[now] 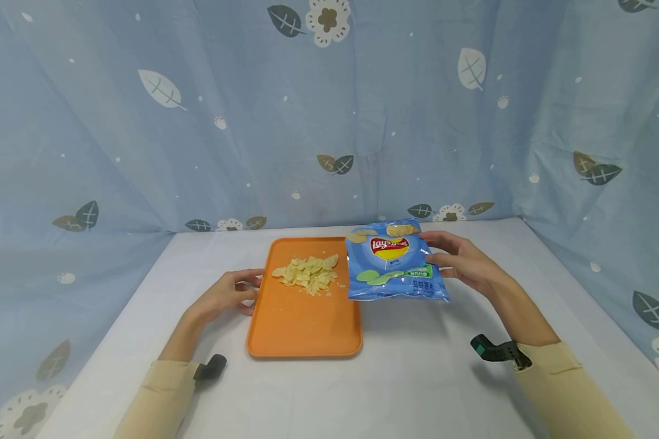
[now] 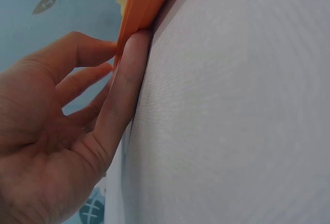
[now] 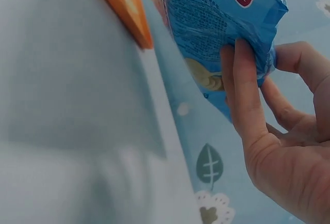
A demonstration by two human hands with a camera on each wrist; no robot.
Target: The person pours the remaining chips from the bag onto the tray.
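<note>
An orange tray [image 1: 304, 329] lies on the white table with a pile of broken potato chips [image 1: 310, 274] on its upper part. My left hand [image 1: 227, 296] is at the tray's left edge. In the left wrist view, its thumb and fingertips pinch the tray's orange rim [image 2: 147, 5]. Held by its right side in my right hand [image 1: 464, 262] is a blue Lay's potato chip bag [image 1: 390, 253], tilted above the table and overlapping the tray's right edge. The right wrist view shows fingers on both sides of the bag [image 3: 201, 23]; its opening is not clearly seen.
A few crumbs [image 1: 340, 285] lie beside the chip pile on the tray. The white tabletop [image 1: 412, 372] spreads in front of and beside the tray. A blue patterned curtain [image 1: 285, 122] hangs behind the table and along both sides. Each wrist wears a black strap [image 1: 496, 350].
</note>
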